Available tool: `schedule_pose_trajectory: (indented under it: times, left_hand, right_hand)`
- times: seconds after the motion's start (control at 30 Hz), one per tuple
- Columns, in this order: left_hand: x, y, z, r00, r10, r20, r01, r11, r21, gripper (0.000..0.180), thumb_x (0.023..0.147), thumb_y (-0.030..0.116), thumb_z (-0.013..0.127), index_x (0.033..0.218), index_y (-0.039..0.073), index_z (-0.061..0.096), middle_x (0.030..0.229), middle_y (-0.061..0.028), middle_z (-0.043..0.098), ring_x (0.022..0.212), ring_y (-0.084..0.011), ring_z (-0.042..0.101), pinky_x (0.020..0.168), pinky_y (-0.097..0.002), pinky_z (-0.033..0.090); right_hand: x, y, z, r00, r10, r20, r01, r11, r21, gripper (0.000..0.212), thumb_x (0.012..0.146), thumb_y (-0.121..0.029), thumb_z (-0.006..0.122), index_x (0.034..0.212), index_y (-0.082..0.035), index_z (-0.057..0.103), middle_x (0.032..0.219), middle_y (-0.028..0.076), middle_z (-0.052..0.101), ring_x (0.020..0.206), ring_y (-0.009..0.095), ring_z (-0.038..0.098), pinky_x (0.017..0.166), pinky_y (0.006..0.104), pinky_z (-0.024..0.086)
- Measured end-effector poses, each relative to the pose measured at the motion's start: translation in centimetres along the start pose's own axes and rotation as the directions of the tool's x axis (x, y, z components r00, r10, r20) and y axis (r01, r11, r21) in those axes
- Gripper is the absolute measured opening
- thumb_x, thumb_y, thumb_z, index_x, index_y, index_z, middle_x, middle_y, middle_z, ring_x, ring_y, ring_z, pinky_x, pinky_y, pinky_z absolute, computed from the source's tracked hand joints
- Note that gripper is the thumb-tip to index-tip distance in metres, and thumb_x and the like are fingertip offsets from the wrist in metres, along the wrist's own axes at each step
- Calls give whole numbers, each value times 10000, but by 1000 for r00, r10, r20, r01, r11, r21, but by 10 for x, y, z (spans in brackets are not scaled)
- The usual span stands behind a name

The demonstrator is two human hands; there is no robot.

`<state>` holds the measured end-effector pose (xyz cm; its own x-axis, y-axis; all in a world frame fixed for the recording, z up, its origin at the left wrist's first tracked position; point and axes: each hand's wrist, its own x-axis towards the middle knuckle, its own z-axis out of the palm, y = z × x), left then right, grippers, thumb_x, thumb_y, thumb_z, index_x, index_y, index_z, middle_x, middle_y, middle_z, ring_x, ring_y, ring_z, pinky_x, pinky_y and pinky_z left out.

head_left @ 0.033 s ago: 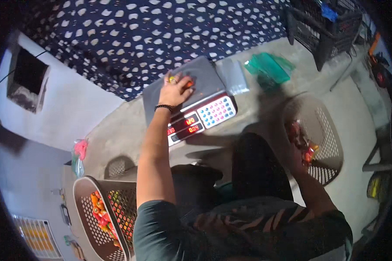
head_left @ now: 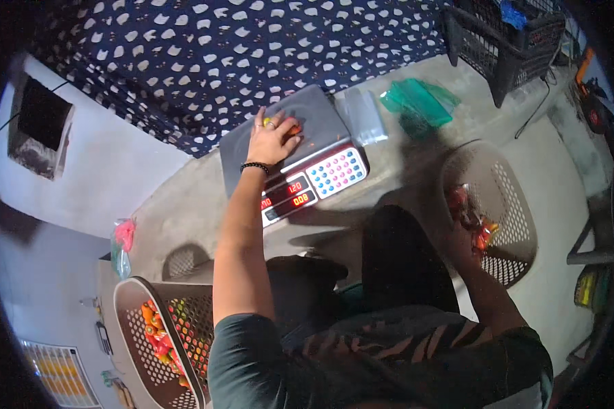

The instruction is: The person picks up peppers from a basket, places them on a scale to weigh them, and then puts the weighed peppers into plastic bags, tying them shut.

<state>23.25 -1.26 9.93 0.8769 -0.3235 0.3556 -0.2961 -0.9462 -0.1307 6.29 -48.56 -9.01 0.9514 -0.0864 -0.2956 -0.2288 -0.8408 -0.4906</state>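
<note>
My left hand (head_left: 269,140), with a ring and a dark beaded bracelet, rests on the grey platform of a digital scale (head_left: 320,109). Its fingers curl over small red and yellow peppers (head_left: 292,127), partly hidden below them. Red digits glow on the scale's panel, beside a keypad of blue and pink buttons (head_left: 338,170). My right hand (head_left: 464,240) reaches into a brown perforated basket (head_left: 518,228) on the right. Red and yellow peppers (head_left: 486,235) lie right beside its fingers, which shadow hides, so I cannot tell whether it grips any.
Another brown basket (head_left: 121,300) at lower left holds many red and orange peppers (head_left: 158,334). Clear plastic bags (head_left: 365,117) and a green bag (head_left: 419,102) lie right of the scale. A black crate (head_left: 505,51) stands at far right, and a patterned dark-blue cloth (head_left: 252,48) hangs behind.
The digits on the scale's display have changed. Both hands stay almost where they were, and the whole view has shifted very slightly.
</note>
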Motion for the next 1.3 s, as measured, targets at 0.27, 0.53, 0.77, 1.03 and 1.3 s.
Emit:
schedule_pose_trajectory:
  times: [0.27, 0.53, 0.77, 1.03, 1.3]
  left_hand:
    - [19, 30, -16, 1000, -13, 13, 12, 997, 80, 399, 769, 454, 576, 1134, 296, 599, 1145, -15, 590, 1328, -297, 257, 998, -679, 3]
    - [7, 33, -15, 999, -31, 31, 29, 998, 57, 433, 762, 441, 597, 1159, 267, 598, 1366, -100, 398, 1332, -334, 229, 1041, -614, 93]
    - [3, 28, -11, 996, -62, -70, 61, 998, -27, 600, 709, 400, 646, 1275, 271, 492, 1373, -121, 392, 1330, -344, 239, 1051, -591, 106]
    - [-15, 24, -16, 964, -265, -5, 263, 959, -102, 793, 654, 384, 684, 1360, 219, 364, 1390, -120, 363, 1303, -358, 272, 1033, -564, 196]
    - [-75, -16, -8, 860, -501, -96, 468, 850, -243, 802, 632, 175, 632, 1372, 154, 324, 1335, -164, 391, 1232, -392, 330, 1029, -492, 270]
  right_hand:
    - [7, 38, 25, 913, -378, -156, 296, 874, -385, 254, 721, -246, 640, 946, -129, 632, 951, 188, 458, 807, 364, 562, 663, 481, 482]
    - [16, 55, 46, 946, -211, -246, 156, 962, -225, 287, 743, -271, 606, 969, -94, 598, 932, 193, 454, 807, 367, 563, 657, 481, 485]
    - [-3, 21, 12, 957, -278, -82, 221, 883, -414, 290, 715, -147, 631, 993, -68, 608, 1026, 184, 513, 918, 355, 565, 738, 429, 509]
    - [0, 30, 14, 939, -335, -75, 278, 872, -402, 300, 717, -276, 645, 978, -128, 628, 1036, 202, 460, 864, 353, 578, 699, 459, 503]
    - [-13, 9, -1, 935, -338, -108, 279, 887, -367, 362, 693, -186, 645, 1032, -69, 596, 1044, 212, 505, 866, 373, 575, 683, 462, 499]
